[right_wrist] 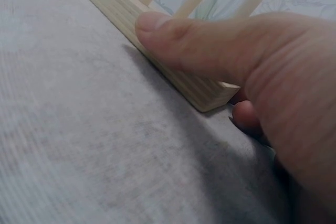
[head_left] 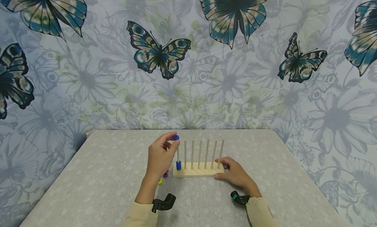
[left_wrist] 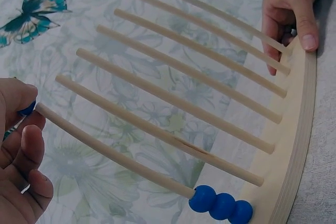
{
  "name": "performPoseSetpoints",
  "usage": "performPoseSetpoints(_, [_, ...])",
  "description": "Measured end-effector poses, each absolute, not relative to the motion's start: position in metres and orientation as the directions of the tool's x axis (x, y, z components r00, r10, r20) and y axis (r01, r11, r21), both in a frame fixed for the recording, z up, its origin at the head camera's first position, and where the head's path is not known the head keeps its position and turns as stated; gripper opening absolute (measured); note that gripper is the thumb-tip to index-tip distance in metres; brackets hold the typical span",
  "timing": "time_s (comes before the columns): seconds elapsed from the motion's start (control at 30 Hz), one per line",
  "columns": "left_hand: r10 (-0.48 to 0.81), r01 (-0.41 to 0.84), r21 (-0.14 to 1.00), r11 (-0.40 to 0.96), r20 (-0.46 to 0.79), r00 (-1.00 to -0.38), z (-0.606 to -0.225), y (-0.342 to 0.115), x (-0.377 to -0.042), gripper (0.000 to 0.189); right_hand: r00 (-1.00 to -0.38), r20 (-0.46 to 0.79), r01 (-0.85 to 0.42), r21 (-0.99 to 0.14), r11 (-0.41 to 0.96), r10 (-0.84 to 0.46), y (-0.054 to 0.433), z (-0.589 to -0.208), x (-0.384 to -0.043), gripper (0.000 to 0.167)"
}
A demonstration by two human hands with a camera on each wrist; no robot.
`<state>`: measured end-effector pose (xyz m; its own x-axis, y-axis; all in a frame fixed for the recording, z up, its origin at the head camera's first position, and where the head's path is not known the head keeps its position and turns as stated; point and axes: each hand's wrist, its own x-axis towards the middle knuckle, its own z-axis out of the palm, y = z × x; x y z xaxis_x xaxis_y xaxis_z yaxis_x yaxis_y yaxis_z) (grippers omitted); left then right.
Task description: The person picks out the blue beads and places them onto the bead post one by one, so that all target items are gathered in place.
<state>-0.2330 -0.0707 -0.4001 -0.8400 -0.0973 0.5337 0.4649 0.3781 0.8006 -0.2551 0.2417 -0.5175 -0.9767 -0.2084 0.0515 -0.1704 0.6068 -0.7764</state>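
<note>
A wooden base [head_left: 196, 172] with several upright pegs [head_left: 200, 154] stands on the table. My left hand [head_left: 160, 155] pinches a blue bead [head_left: 176, 137] at the top of the leftmost peg [left_wrist: 113, 153]. In the left wrist view that bead [left_wrist: 26, 109] shows between thumb and fingers. Three blue beads [left_wrist: 221, 206] sit stacked at the foot of that peg. My right hand [head_left: 232, 171] grips the right end of the base [right_wrist: 173, 74], thumb along its front edge.
A purple bead [head_left: 165, 174] and a yellow bead [head_left: 160, 181] lie on the grey tablecloth [head_left: 97, 181] just left of the base, below my left hand. A butterfly-print cloth [head_left: 188, 56] hangs behind the table.
</note>
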Motion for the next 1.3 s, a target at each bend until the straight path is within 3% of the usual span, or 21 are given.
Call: performPoseSetpoints(1.3, [-0.039, 0.415, 0.79, 0.452, 0.482, -0.875, -0.4067, -0.0737, -0.2376, 0.022, -0.974, 0.051, -0.177, -0.774, 0.608, -0.219, 0.2424, -0.5177, -0.2553, 0.061])
